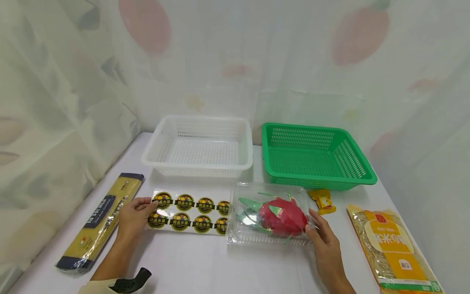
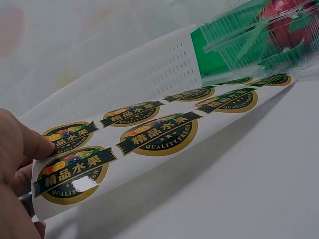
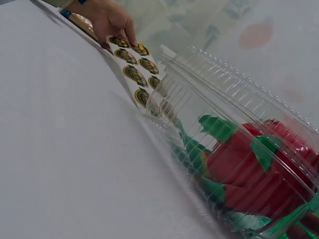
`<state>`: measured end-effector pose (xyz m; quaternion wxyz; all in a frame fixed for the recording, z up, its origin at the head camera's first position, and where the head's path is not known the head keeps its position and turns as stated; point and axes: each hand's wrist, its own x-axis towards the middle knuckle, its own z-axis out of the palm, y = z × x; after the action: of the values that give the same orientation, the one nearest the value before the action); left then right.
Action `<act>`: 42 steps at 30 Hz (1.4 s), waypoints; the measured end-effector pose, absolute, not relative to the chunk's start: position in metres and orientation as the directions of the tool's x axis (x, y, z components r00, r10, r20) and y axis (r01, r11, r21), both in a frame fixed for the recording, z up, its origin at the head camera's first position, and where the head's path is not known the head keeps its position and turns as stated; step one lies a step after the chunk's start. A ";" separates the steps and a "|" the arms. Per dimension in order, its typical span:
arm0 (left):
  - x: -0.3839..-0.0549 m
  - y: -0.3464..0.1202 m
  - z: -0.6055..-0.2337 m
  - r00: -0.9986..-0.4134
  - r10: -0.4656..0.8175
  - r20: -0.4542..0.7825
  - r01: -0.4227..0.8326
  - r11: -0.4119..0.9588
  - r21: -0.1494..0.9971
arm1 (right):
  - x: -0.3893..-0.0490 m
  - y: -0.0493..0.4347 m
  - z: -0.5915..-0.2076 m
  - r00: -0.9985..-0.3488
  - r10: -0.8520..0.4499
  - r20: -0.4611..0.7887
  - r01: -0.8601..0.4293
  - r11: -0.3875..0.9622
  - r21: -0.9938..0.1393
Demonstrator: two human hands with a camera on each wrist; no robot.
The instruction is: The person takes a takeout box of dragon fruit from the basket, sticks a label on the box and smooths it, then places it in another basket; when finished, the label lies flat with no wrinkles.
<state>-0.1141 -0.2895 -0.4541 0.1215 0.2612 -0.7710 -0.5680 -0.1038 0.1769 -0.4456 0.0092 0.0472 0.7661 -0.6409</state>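
Observation:
A white sheet of round fruit stickers (image 1: 191, 212) has its left edge pinched between the thumb and fingers of my left hand (image 1: 135, 215). The left wrist view shows this sheet (image 2: 119, 167) tilted, its near end lifted off the table. Its right end reaches the clear plastic clamshell box (image 1: 240, 232), which holds a red dragon fruit (image 1: 282, 216) with green scales. At the box's right side, my right hand (image 1: 324, 241) grips the edge with thumb and fingers. In the right wrist view only fingertips (image 3: 298, 231) of that hand show, at the bottom corner.
Behind stand a white basket (image 1: 198, 167) and a green basket (image 1: 319, 181). A small yellow packet (image 1: 324, 201) lies by the green one. A long noodle pack (image 1: 104, 220) lies at the left, and a wide noodle bag (image 1: 394, 249) at the right. Curtains hang around the table.

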 end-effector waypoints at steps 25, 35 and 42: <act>-0.110 -0.293 -0.440 -0.814 -0.573 -0.095 -0.150 0.050 0.987 | -0.124 0.153 -0.386 -0.937 0.032 0.348 -0.326 0.275 -0.905; -0.105 -0.294 -0.438 -0.857 -0.515 0.006 -0.072 0.131 0.989 | -0.124 0.145 -0.385 -0.956 0.021 0.293 -0.283 0.202 -0.938; -0.102 -0.296 -0.439 -0.906 -0.400 0.136 0.088 0.136 0.987 | -0.125 0.144 -0.386 -0.956 0.021 0.292 -0.281 0.207 -0.937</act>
<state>-0.1020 -0.2955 -0.4395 0.1880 0.1070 -0.7299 -0.6484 -0.1245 0.1440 -0.3861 -0.1213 -0.0848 0.7675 -0.6238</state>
